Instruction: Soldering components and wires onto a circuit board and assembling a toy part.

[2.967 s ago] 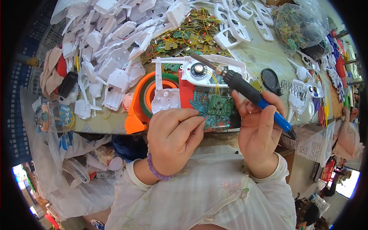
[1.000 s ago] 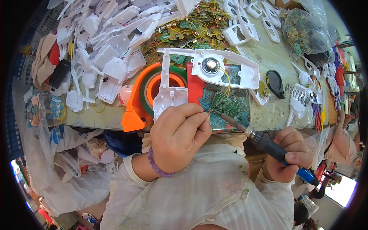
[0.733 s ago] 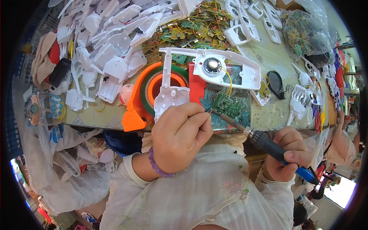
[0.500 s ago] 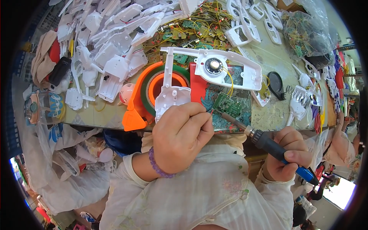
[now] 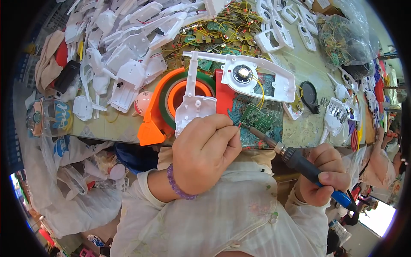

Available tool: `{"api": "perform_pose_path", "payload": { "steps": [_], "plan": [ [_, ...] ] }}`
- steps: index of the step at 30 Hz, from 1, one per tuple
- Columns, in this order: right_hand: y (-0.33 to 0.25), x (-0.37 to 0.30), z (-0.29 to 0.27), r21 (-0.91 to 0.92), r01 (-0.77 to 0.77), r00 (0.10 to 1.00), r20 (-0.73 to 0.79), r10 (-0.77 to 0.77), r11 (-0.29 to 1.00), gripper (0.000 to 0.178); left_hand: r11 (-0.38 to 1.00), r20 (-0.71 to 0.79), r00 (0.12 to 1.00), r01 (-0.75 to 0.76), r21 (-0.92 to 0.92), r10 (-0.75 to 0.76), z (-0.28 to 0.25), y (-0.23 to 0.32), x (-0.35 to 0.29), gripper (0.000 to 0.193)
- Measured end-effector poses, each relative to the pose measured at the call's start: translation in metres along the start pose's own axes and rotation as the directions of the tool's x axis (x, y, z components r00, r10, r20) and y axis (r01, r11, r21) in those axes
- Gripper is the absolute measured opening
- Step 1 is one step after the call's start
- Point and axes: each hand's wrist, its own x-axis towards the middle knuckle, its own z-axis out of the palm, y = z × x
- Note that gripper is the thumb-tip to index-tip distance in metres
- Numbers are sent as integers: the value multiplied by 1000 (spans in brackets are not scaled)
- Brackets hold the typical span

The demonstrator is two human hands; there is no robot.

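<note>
Green rectangular circuit board (image 5: pixel 257 118), right of frame centre: judged light, stiff, fragile; take by edges. Left hand (image 5: pixel 205 150) pinching thin red wire (image 5: pixel 239 126), probably soft; right hand (image 5: pixel 329 177) wrapped round blue-and-black pen-shaped soldering iron (image 5: pixel 299 162) (tip near board).

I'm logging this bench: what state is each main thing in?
Left hand: pinching a thin red strand
Right hand: closed around the soldering iron
Green circuit board: wired to the speaker
Soldering iron: tip near the board's corner; contact unclear
Speaker: seated in the open white housing
Plastic bag: filled with wired boards
Tape dispenser: loaded with green roll
</note>
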Motion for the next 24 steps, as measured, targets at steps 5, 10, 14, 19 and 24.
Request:
{"api": "perform_pose_path", "payload": {
  "steps": [5,10,14,19,24],
  "plan": [
    [-1,3,0,-8,-5,999,37,5,1000,26,1000,-4,1000,1,6,-1,0,0,0,18],
    [-1,4,-1,-5,19,1000,22,-19,1000,27,1000,-11,1000,12,-10,-12,1,0,0,18],
    [0,5,-2,-2,27,1000,1,-27,1000,27,1000,-19,1000,17,-13,-17,1,0,0,18],
    [2,5,-1,5,26,1000,-1,-26,1000,27,999,-53,998,32,-34,-34,3,0,-2,19],
    [2,2,0,69,-109,982,-150,119,992,27,1000,-9,1000,-23,-2,23,0,-1,-1,21]
  ]
}}
